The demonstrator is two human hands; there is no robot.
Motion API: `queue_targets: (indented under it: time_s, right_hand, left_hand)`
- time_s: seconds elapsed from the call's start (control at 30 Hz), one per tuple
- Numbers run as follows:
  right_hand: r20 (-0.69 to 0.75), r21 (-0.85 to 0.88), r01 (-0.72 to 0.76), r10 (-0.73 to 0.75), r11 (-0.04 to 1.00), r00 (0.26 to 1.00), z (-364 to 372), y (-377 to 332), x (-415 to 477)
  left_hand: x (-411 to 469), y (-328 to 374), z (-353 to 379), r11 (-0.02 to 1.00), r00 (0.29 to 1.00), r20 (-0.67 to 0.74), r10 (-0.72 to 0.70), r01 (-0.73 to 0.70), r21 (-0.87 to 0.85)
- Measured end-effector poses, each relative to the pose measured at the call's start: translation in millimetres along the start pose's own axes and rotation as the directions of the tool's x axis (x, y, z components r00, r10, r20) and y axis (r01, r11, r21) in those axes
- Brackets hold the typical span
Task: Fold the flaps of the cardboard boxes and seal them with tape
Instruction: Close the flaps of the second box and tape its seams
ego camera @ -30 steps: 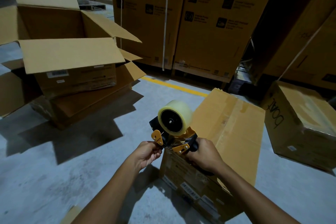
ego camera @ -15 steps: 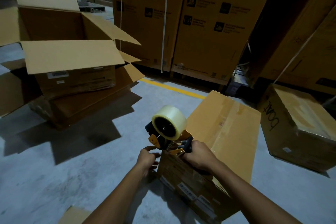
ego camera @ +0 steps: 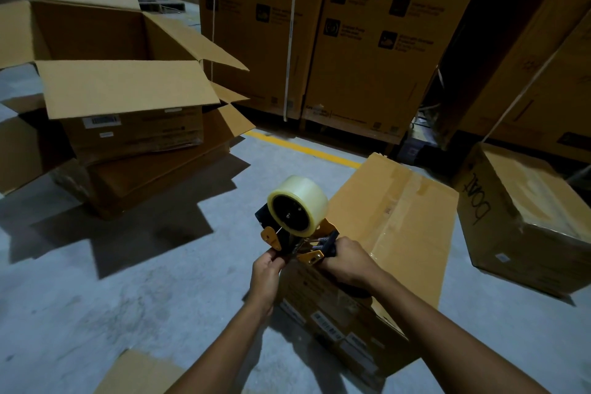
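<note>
Under right hand (ego camera: 347, 261): closed cardboard box (ego camera: 399, 227), flaps down, clear tape shining along top. I see right hand fingers wrapped round handle of tape dispenser (ego camera: 284, 240), tape roll (ego camera: 299, 205) standing above both hands. Left hand (ego camera: 267, 269) just beside right, fingers curled, pinching lower front of dispenser (tape end between them or not, I cannot tell). Far left of left hand: open boxes (ego camera: 121, 89) stacked, flaps spread. Right of right hand: sealed box (ego camera: 527, 217).
</note>
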State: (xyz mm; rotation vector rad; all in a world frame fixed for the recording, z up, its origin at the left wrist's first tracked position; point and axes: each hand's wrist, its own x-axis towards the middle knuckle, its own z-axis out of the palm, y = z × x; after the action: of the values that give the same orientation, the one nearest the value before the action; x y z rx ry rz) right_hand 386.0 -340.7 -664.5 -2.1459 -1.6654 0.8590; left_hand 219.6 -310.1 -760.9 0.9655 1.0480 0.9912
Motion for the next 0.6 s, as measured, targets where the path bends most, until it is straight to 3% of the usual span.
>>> queue_targets:
  time_s: [0.17, 0.43, 0.6]
  right_hand:
    - [0.011, 0.009, 0.011, -0.012, 1.000, 1.000, -1.4, -2.7, -1.7]
    - [-0.008, -0.001, 0.056, -0.056, 0.998, 0.998, -2.1, -1.3, -1.0]
    - [0.014, -0.027, 0.086, -0.085, 0.996, 0.996, -8.9, 4.2, -8.3]
  left_hand:
    - [-1.7, -6.3, 4.2, 0.996, 0.999, -0.028, 0.034, -0.031, 0.088]
    - [-6.6, -7.8, 23.6, 0.999, 0.990, -0.136, 0.029, -0.026, 0.024]
    - [-12.7, -8.3, 19.2, 0.999, 0.997, -0.075, -0.033, 0.032, -0.015]
